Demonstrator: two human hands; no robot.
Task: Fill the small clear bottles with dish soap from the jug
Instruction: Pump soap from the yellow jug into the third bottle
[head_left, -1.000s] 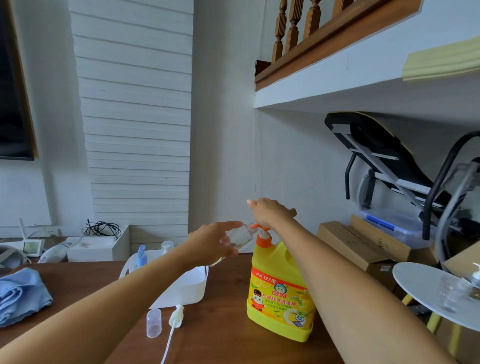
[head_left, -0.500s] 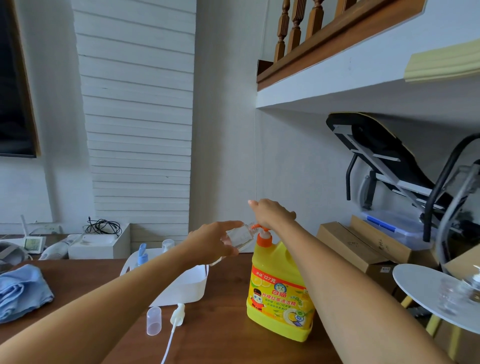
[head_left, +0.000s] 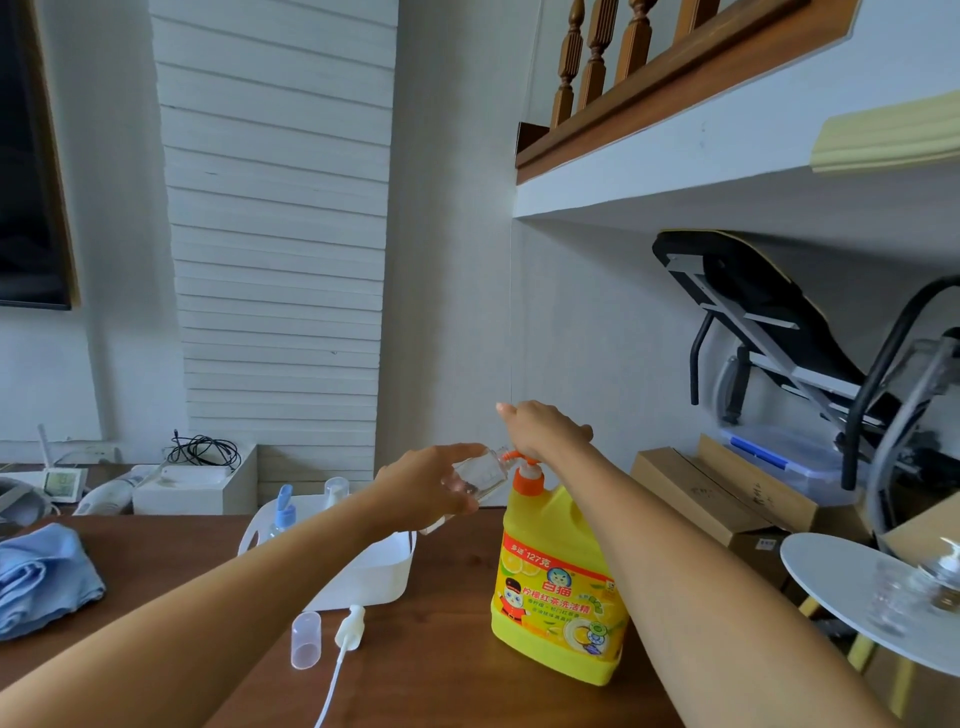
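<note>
My left hand (head_left: 423, 486) has its grip clamped around a small clear bottle (head_left: 475, 474), fingers wrapped over its body, holding it tilted in the air with its open mouth up against the orange spout of the pump (head_left: 522, 460). My right hand (head_left: 543, 428) lies on top of that pump, palm down and fingers curled over the head (whether they truly pinch it or only press on it I cannot tell from here).

The pump sits on the yellow dish soap jug (head_left: 558, 587), which stands upright on the brown desk (head_left: 447, 670), its label with a cartoon figure facing me. My right forearm crosses in front of the jug's right side.

Behind my left forearm is a white tub (head_left: 387, 577) on the desk, with a blue-topped bottle (head_left: 284, 512) and a clear-capped one (head_left: 335, 491) standing at its far end. Nearer me, just in front of the tub, a clear cap (head_left: 305, 639) stands upright beside a white sprayer head (head_left: 350, 626) lying flat, its thin tube trailing toward me.

A blue cloth (head_left: 39, 577) is bunched at the desk's left edge. Off to the right, apart from the desk, a round white side table (head_left: 831, 571) carries some clear glass items, blurred.
</note>
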